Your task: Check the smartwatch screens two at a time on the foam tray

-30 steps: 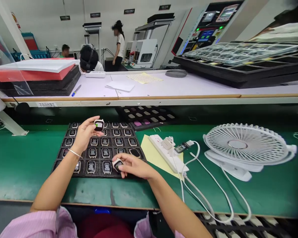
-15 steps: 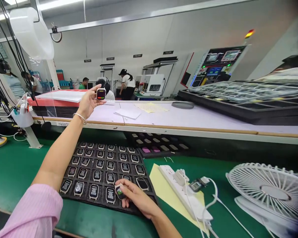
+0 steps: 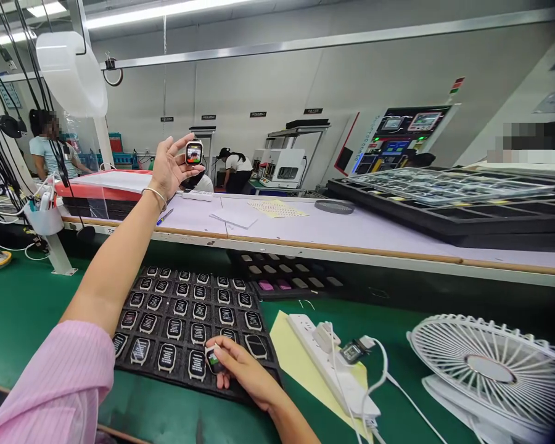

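Observation:
Raised above the shelf, my left hand (image 3: 170, 168) is closed on a smartwatch (image 3: 194, 153) without a strap, its lit colour screen turned towards me. Low over the front right part of a black foam tray (image 3: 176, 377), my right hand (image 3: 240, 367) grips a second smartwatch (image 3: 212, 359), thumb on its screen, which shows some green. Rows of watch bodies (image 3: 167, 356) lie in the tray's pockets, most with white text on dark screens. One watch at the right (image 3: 256, 346) has a dark screen. My right hand hides part of the tray's front edge.
Right of the tray, a white power strip (image 3: 328, 364) with plugs and cables lies on yellow paper. A white fan (image 3: 490, 364) stands at far right. The shelf (image 3: 277, 225) above carries papers, a pen (image 3: 165, 216) and stacked black trays (image 3: 398, 216). Other people work behind.
My left hand has lifted its watch a little, and the watch's screen picture has changed. My right hand keeps hold of its watch over the tray. The camera view has shifted slightly.

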{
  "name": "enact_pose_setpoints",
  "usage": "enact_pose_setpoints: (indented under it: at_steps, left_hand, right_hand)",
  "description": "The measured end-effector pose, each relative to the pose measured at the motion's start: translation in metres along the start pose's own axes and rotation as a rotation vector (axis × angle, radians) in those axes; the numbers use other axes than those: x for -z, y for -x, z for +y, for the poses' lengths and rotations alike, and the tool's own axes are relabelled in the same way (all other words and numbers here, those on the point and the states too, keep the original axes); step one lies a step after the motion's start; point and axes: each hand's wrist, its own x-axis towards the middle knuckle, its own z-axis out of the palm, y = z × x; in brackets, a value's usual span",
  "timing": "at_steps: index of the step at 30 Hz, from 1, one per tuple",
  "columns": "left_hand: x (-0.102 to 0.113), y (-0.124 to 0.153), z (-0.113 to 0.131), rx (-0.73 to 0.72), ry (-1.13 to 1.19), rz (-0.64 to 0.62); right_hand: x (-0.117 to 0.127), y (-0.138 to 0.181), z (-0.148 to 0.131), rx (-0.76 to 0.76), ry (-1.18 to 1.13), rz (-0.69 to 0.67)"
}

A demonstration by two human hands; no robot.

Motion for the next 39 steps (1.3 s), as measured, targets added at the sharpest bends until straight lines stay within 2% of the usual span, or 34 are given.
enact_pose_setpoints:
  at_steps: [12,28,39]
  left_hand:
    - [-0.01,0.015,0.012,0.016,-0.012,-0.001]
    - [-0.004,0.016,0.018,0.014,0.024,0.006]
    - [0.002,0.019,0.011,-0.011,-0.007,0.005]
  right_hand:
    - [0.001,0.0,0.002,0.004,0.009,-0.006]
    - [0.0,0.0,0.001,0.002,0.017,0.002]
    - [0.0,0.001,0.0,0.002,0.019,0.003]
